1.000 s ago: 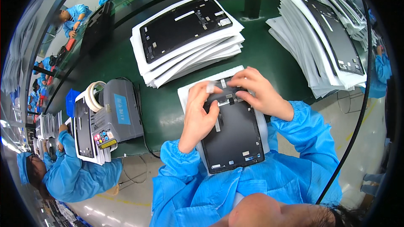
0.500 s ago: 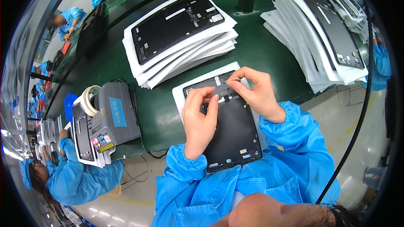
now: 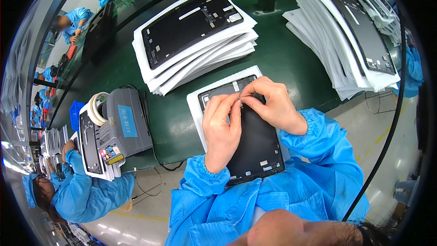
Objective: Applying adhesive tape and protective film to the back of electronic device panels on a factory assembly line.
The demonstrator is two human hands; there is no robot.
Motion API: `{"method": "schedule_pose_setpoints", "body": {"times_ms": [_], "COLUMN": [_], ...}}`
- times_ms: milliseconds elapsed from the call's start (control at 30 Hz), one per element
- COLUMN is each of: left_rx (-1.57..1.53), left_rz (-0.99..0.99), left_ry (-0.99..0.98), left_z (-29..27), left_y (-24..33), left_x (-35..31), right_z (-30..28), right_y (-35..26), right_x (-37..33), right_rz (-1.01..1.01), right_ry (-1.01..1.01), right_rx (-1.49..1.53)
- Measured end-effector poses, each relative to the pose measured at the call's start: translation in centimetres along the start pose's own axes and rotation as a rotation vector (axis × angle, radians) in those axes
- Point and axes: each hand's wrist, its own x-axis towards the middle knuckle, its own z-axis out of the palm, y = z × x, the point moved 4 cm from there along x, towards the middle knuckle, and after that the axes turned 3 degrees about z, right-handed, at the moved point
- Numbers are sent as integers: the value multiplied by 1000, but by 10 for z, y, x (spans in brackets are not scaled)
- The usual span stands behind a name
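Observation:
A flat black rectangular panel, like a device's back cover, lies on a white foam sheet at the near edge of the green table. Small pale and silvery pads dot its two ends. Above its far part, my left hand and my right hand meet fingertip to fingertip. Both pinch at one spot, thumb against forefinger. Whatever sits between the fingertips is too small to name, and the hands cover part of the panel's far end.
Ahead stands a stack of black panels between white sheets, with another stack at the right. A grey tape dispenser and tape rolls are at the left. A black cable hangs at right. A co-worker sits at left.
My two hands have come together; the fingertips, apart before, now touch. The right hand moved left, the left hand slightly right. The panel stays in place.

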Motion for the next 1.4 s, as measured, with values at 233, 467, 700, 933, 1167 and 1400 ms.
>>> {"method": "schedule_pose_setpoints", "body": {"times_ms": [233, 467, 700, 933, 1167, 1400], "left_rx": [-150, -513, -62, 237, 230, 226], "left_rz": [-162, -428, -101, 155, 131, 132], "left_ry": [-92, -152, -256, -378, -379, -366], "left_z": [4, 19, 25, 39, 40, 40], "left_y": [-5, -32, -28, -25, -25, -24], "left_x": [3, -3, 8, 4, 4, 5], "right_z": [-2, -20, -35, -21, -13, -11], "right_y": [1, 12, 72, 75, 69, 68], "right_x": [-4, 2, 28, 24, 22, 20], "right_rz": [-187, 166, 294, 174, 129, 87], "right_ry": [42, -191, -136, -221, -191, -132], "right_rx": [-204, 165, 84, -135, -253, -255]}}
